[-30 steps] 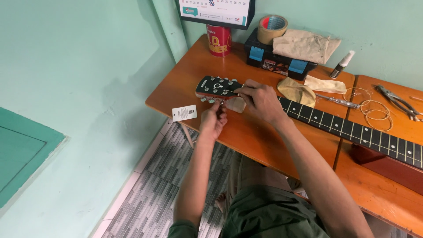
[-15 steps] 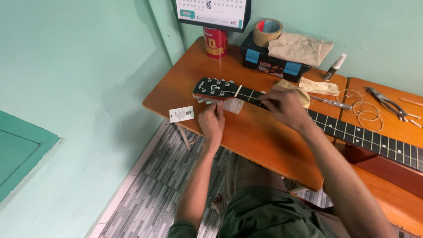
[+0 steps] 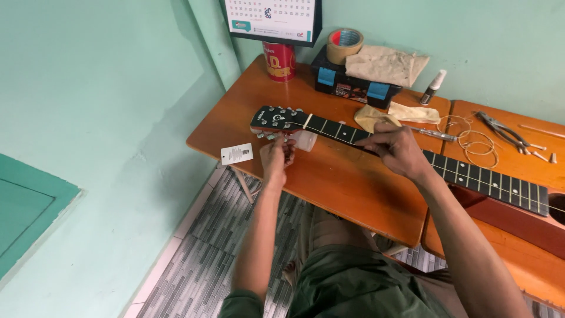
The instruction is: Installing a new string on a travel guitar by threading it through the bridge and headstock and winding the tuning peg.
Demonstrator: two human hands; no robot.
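A guitar lies across the orange wooden table, its black headstock at the left and its dark neck running right. My left hand pinches a tuning peg on the near edge of the headstock. My right hand rests on top of the neck, fingers pressing on the fretboard. A small clear block props the neck just right of my left hand.
A white tag lies at the table's near left edge. At the back stand a red can, a black and blue case, a tape roll, cloths and a small spray bottle. Coiled strings and pliers lie right.
My right hand has slid from the headstock rightward along the neck. My left hand stays at the tuning pegs. The camera has come closer.
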